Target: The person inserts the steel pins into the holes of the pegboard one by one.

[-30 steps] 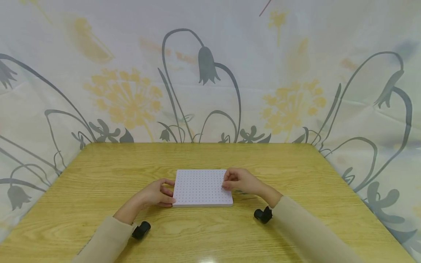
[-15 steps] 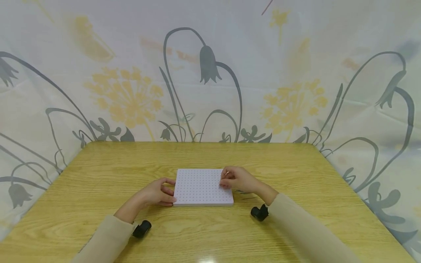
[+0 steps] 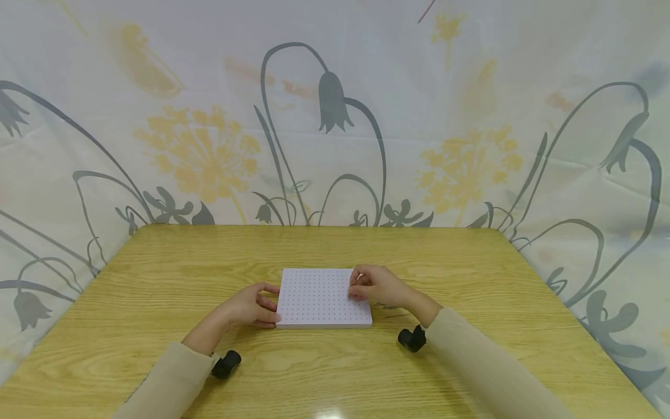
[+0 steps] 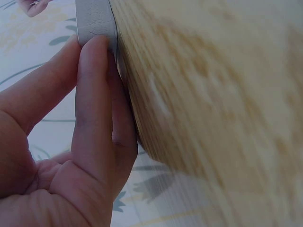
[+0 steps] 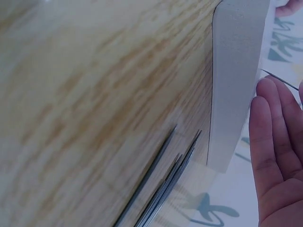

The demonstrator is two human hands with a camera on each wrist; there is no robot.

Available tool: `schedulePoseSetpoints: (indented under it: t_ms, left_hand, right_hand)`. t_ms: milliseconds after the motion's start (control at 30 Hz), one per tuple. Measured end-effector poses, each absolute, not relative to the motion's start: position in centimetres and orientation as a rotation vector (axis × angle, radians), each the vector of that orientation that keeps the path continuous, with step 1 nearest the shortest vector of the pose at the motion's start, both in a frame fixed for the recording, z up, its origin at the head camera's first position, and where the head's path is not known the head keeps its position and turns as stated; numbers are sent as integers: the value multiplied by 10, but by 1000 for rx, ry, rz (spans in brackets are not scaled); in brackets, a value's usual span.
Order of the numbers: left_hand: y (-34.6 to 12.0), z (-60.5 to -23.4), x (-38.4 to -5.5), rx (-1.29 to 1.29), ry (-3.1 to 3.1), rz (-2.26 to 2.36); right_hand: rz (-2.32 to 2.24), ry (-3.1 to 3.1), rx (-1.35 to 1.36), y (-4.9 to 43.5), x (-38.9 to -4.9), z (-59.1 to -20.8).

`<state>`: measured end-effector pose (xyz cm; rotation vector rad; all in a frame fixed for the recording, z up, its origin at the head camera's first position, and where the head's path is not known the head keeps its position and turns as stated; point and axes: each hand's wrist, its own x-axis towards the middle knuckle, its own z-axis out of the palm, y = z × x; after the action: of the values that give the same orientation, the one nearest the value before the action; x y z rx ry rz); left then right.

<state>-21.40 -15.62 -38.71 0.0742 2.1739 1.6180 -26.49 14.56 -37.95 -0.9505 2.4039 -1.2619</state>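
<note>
A white board (image 3: 316, 297) with a grid of small dots lies on the table. My left hand (image 3: 251, 305) holds its left edge, thumb at the near corner; in the left wrist view the fingertips touch the board's side (image 4: 96, 21). Over the board's right part is my right hand (image 3: 384, 286), thumb and index finger brought together. The right wrist view shows a thin dark needle (image 5: 280, 79) in that hand, its tip close to the board's top face; whether it touches is unclear. The pinching fingertips are partly out of that view.
Several similar dark needles (image 5: 168, 189) lie on the wooden table (image 3: 314, 372) just right of the board. A patterned cloth (image 3: 335, 157) hangs behind the table's far edge. Black wrist cameras (image 3: 226, 365) sit at both cuffs.
My right hand has shifted slightly left over the board and then nearly stopped, its pinch unchanged. The left hand and the board have stayed in place.
</note>
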Motion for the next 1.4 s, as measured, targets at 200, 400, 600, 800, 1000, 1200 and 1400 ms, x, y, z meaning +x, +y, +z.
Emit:
schedulePoseSetpoints:
  t_ms: [200,400,600,800,1000,1200,1400]
  left_hand:
    - [-156,-387,-214,70,2176,1610]
    - [-156,-386,-213,75,2173,1609]
    - [-155,-387,-213,69,2174,1613]
    - [-155,-387,-212,58,2178,1613]
    - [-156,-387,-213,63,2172,1619]
    - [-156,-388,-213,65,2171,1613]
    - [-156,-388,-213,76,2180,1607]
  right_hand:
    - [-1174,2470,-993,146,-267,-383]
    - [-1092,2536,-1031,145,-266,-382]
    - [-1060,2554,-1067,149,-266,-381]
    - [-1059,2543,-1087,159,-264,-379]
    - [-1046,2563,-1108,171,-264,-381]
    - [-1052,2566,-1062,185,-261,-384]
    - [-1056,2588,-1014,199,-259,-384]
